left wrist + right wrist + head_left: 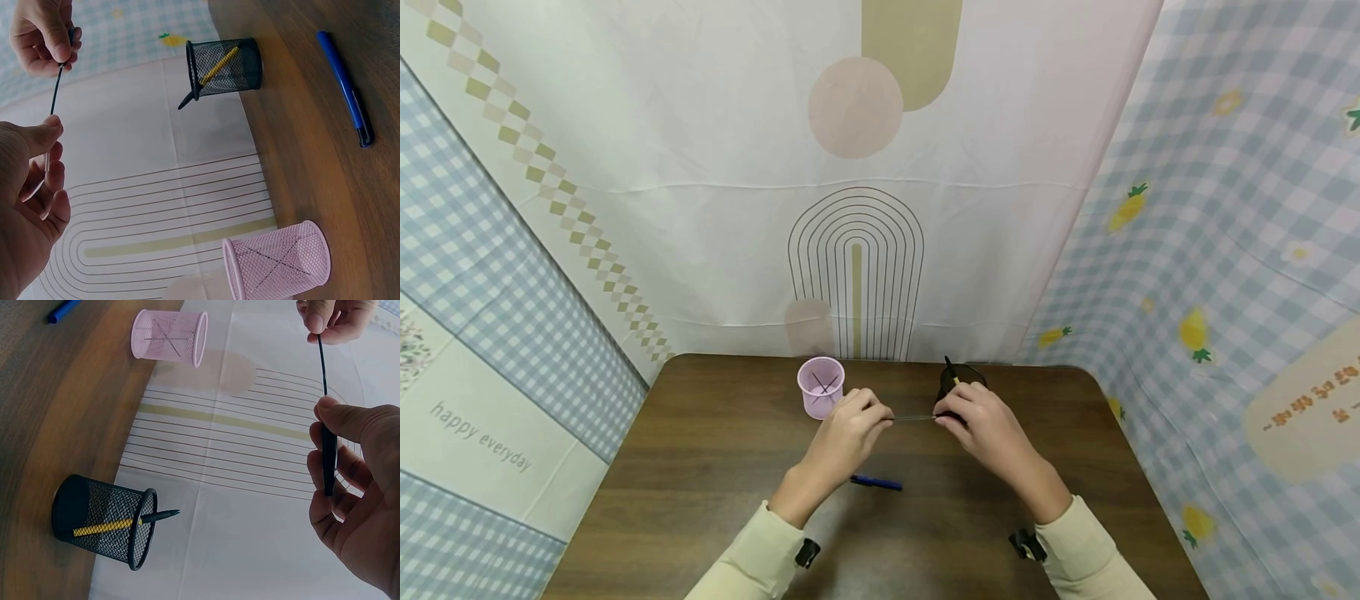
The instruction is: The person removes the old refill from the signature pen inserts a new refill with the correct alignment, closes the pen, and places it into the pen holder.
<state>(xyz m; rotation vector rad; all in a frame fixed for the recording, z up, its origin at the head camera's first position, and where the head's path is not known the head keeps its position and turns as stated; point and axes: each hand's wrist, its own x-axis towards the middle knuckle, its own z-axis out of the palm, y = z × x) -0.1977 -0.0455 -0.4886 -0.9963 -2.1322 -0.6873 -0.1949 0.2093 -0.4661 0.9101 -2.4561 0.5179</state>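
Both hands are raised above the far part of the table, with a thin dark rod (pixel 55 94), like a pen refill, stretched between them. My left hand (pixel 850 425) pinches one end between thumb and fingers; a pale tip shows below the thumb in the left wrist view. My right hand (pixel 988 425) holds a black pen barrel (pixel 329 459), and the rod runs out of its upper end. A pink mesh cup (pixel 137 337) with a few thin dark sticks (pixel 165 339) stands by the left hand. Behind the right hand is a black mesh cup (pixel 69 509) holding a yellow-and-black pen (pixel 103 527).
A blue pen (pixel 877 482) with a black end lies on the brown wooden table (pixel 715 467), nearer than the hands. Printed cloth (pixel 737 250) hangs behind the table's far edge, and blue checked cloth (pixel 1262 208) hangs at the right side.
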